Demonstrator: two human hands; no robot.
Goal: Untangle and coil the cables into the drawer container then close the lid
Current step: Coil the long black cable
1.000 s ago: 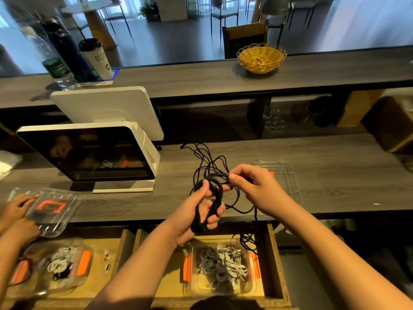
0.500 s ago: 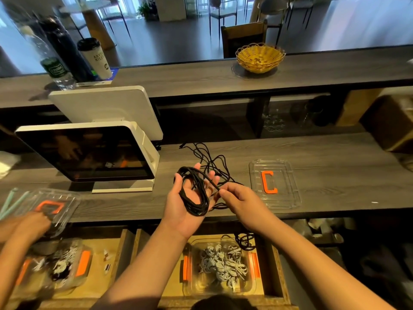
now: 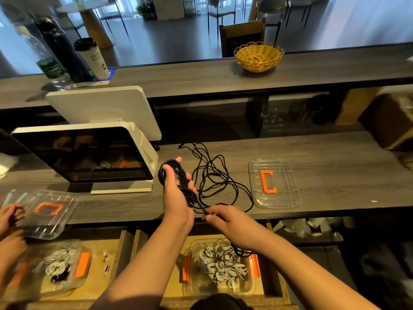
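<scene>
My left hand (image 3: 176, 189) holds a coil of black cable (image 3: 172, 171) wound around its fingers, above the grey counter. My right hand (image 3: 225, 220) pinches the same cable's loose run at the counter's front edge. The rest of the black cable (image 3: 214, 180) lies in tangled loops on the counter. Below, in the open wooden drawer (image 3: 271, 276), a clear container (image 3: 190, 285) with orange clips holds several coiled white cables (image 3: 220, 265). Its clear lid (image 3: 283, 175) with an orange handle lies on the counter to the right.
A white point-of-sale screen (image 3: 89, 157) stands left of my hands. Another person's hands (image 3: 11, 215) hold a second clear lid (image 3: 49, 213) over a second container (image 3: 60, 265) at the left. A yellow basket (image 3: 258, 55), bottles and a cup (image 3: 91, 58) sit on the upper counter.
My left hand turned palm up and moved left with the coil. My right hand dropped from beside the coil to the counter's front edge, drawing the cable out. The lid came into full view.
</scene>
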